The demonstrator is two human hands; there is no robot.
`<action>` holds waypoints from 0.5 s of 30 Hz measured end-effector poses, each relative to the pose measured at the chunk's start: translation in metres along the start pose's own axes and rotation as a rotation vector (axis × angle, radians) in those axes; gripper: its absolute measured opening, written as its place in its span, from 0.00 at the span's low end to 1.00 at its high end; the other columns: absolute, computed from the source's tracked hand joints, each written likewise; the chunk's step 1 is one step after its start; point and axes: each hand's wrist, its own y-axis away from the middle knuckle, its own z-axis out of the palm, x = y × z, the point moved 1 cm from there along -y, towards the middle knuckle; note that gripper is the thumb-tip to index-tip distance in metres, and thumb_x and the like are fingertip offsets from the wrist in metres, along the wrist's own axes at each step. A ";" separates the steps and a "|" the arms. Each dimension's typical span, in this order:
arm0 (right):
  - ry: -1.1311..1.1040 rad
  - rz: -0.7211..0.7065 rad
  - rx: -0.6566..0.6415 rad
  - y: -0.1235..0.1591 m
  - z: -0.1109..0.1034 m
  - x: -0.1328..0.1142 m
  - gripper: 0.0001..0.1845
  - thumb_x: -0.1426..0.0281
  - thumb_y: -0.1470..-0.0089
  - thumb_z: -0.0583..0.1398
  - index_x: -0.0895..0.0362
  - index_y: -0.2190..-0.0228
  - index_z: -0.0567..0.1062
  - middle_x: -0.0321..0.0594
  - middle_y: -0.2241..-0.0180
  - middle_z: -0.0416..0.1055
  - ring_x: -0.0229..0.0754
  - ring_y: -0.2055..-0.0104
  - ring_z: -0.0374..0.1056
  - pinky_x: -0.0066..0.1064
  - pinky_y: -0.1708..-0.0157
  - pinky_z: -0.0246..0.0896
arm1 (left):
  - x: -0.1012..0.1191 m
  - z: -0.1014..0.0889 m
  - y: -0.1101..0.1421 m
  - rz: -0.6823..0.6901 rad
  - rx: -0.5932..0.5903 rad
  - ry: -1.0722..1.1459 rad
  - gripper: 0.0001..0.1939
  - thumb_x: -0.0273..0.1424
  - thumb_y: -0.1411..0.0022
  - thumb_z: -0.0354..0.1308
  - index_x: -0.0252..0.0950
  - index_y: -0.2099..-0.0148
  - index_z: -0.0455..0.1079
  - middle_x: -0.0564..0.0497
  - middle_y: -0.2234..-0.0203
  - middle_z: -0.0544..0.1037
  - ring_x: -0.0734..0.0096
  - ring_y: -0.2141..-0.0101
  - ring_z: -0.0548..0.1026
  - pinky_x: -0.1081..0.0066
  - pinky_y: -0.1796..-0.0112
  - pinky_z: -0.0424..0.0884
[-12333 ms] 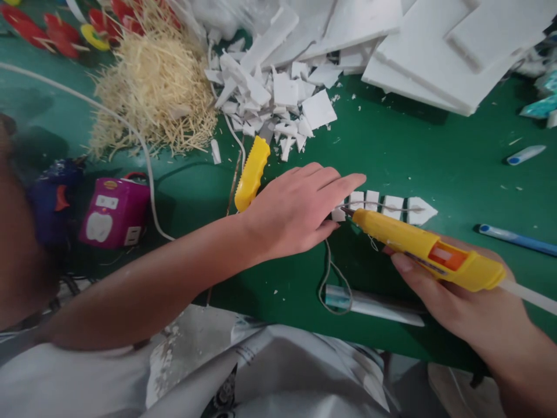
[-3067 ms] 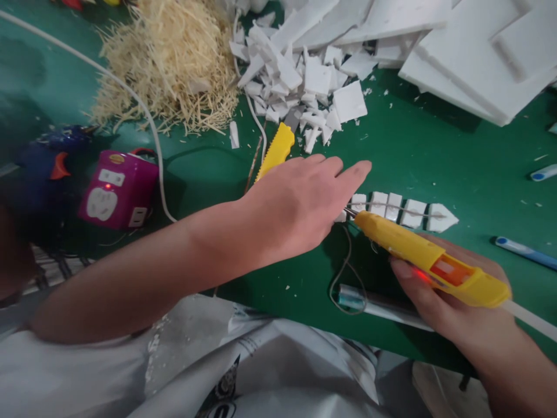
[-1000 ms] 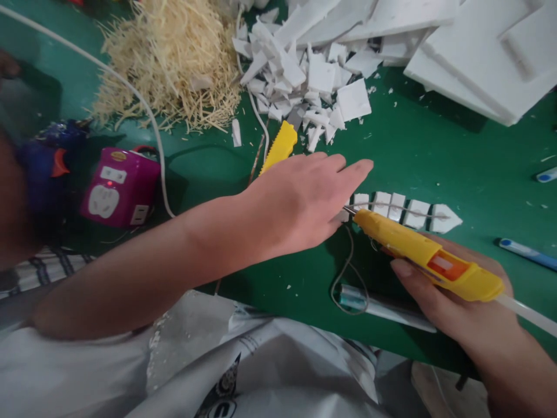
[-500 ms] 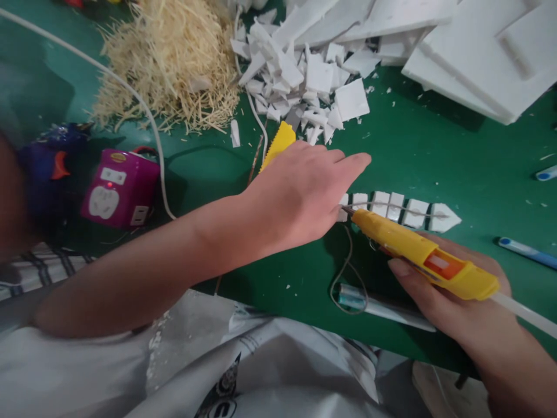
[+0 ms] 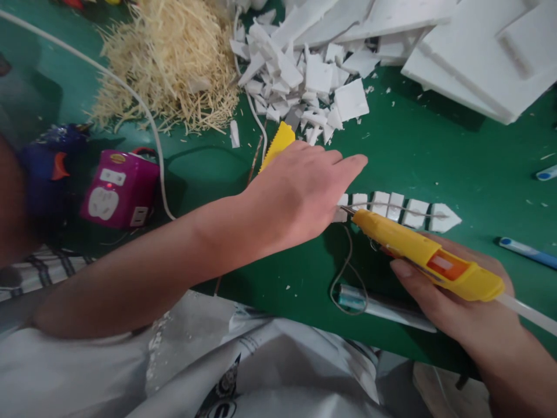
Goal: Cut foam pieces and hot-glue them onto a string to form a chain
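Observation:
In my right hand [image 5: 452,290] is a yellow hot glue gun [image 5: 404,244], a translucent glue stick [image 5: 528,313] sticking out of its back. Its metal nozzle touches or nearly touches the leftmost visible white foam piece [image 5: 340,213], beside my left hand [image 5: 304,188]. That hand arches palm down over the row's left end, index finger reaching forward; the other fingertips and what they grip are hidden. Several small foam blocks [image 5: 380,204] lie in a row, ending in a pointed one [image 5: 444,217]. A thin string [image 5: 404,208] runs along their tops, and a loop [image 5: 333,284] hangs nearer me.
Foam scraps [image 5: 317,75], foam sheets [image 5: 474,64] and a straw-like heap [image 5: 174,64] lie at the back. A purple power socket block [image 5: 122,188], a blue tool [image 5: 46,168] and a white cable [image 5: 143,104] are left. Pens [image 5: 526,252] lie right; a yellow serrated piece [image 5: 278,142] is behind my left hand.
The glue gun and my right hand have shifted very slightly to the right. My left index fingertip has drawn back a little to the left. The foam row has stayed put.

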 end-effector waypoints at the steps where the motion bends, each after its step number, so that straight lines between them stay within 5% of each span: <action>1: -0.012 0.006 0.005 0.000 0.000 0.001 0.16 0.54 0.36 0.60 0.49 0.71 0.71 0.31 0.78 0.68 0.36 0.80 0.62 0.28 0.76 0.62 | 0.000 0.000 0.000 0.000 -0.007 -0.001 0.30 0.34 0.33 0.60 0.37 0.31 0.62 0.48 0.61 0.81 0.56 0.54 0.80 0.59 0.51 0.70; 11: -0.028 0.008 0.053 0.003 -0.005 0.007 0.22 0.48 0.37 0.59 0.50 0.73 0.70 0.32 0.79 0.66 0.36 0.80 0.61 0.29 0.78 0.60 | -0.002 0.000 0.001 0.030 0.020 0.010 0.30 0.31 0.34 0.55 0.38 0.31 0.62 0.50 0.60 0.82 0.59 0.58 0.80 0.58 0.50 0.70; 15: -0.053 -0.107 -0.011 0.000 -0.012 0.017 0.17 0.56 0.38 0.62 0.50 0.74 0.70 0.32 0.80 0.66 0.37 0.82 0.61 0.29 0.82 0.58 | -0.003 -0.003 0.002 0.043 0.025 0.026 0.29 0.33 0.34 0.55 0.38 0.32 0.63 0.50 0.60 0.82 0.60 0.60 0.80 0.57 0.50 0.70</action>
